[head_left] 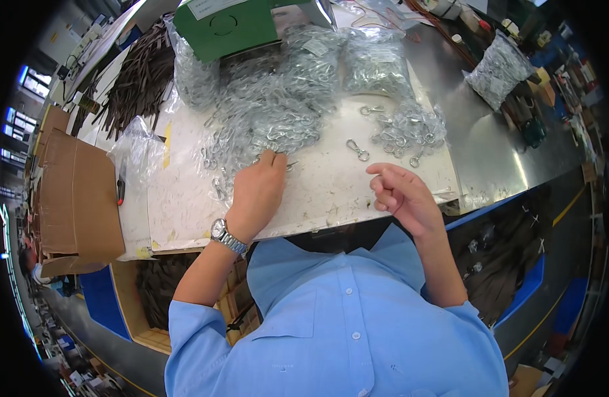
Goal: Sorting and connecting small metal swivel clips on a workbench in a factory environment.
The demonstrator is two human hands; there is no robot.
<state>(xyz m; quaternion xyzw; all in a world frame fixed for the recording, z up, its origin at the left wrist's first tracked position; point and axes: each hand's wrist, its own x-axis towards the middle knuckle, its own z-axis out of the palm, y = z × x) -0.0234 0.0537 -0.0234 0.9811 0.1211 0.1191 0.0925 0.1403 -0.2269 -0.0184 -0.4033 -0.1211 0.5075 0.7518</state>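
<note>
A large heap of silver metal snap hooks lies on the white worktop, some of it in clear plastic. My left hand, with a watch on its wrist, is closed at the heap's near edge. Its fingertips are hidden, and a bit of metal shows beside them. My right hand is held to the right, index finger out, the others loosely curled and apart, nothing seen in it. Just beyond it lies a single snap hook. A smaller pile of snap hooks sits farther right, with another loose hook by it.
A green box stands behind the heap, beside filled clear bags. At left are dark straps, a red-and-black tool and an open cardboard carton. Another filled bag rests on the metal surface at right.
</note>
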